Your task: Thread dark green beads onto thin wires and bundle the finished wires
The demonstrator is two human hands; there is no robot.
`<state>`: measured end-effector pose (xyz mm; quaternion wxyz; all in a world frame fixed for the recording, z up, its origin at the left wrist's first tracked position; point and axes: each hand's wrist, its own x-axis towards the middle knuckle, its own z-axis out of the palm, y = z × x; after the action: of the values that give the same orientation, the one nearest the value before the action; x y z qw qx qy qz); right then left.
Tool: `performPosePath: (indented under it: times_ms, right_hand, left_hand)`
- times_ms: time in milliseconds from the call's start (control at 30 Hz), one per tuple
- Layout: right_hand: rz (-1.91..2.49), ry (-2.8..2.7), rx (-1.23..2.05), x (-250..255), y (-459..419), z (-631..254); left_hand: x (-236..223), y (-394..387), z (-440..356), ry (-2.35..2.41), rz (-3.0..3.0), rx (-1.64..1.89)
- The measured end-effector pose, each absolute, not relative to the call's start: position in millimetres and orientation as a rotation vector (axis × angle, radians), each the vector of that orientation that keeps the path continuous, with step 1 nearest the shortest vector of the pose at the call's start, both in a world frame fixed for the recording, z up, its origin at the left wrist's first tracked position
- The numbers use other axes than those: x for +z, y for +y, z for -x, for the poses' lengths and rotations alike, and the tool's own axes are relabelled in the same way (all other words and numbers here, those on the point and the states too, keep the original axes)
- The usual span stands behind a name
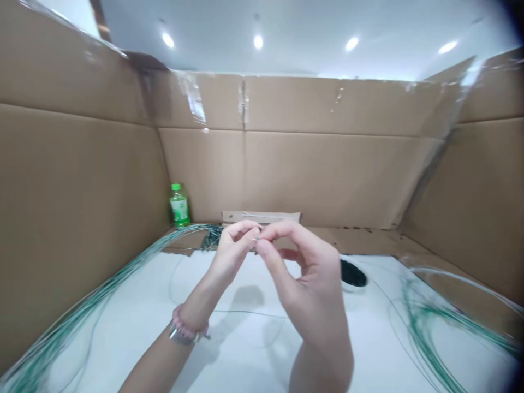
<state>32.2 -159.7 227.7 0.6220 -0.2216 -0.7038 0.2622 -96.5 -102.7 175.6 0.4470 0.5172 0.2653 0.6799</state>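
Right of the bottle, the left hand and right hand nearly meet, each grip pinched narrow, apparently on one tiny greenish piece, probably because such thinness needs precision. Green strands lie nearer than the bottle.

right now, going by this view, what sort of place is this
Probably a makeshift indoor work booth: cardboard walls stand at the back and both sides, bundles of green strands lie on a white surface, and ceiling lights show overhead.
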Motion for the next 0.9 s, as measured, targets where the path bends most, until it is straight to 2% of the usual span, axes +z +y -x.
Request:
performPosePath:
  times_ms: [167, 500, 900]
  right_hand:
    - [0.518, -1.676, 0.494, 225.6, -165.0, -21.1]
    - [0.437, -1.628, 0.337, 219.5, -173.4, -2.1]
    - [0.412, -1.681, 0.259, 218.7, -172.5, -4.4]
  left_hand:
    - [205.9, -148.3, 124.2, 0.484, -1.350, 1.778]
    - [206.5, -159.5, 133.0, 0.313, -1.445, 1.733]
    - [211.5, -164.7, 135.5, 0.386, -1.538, 1.763]
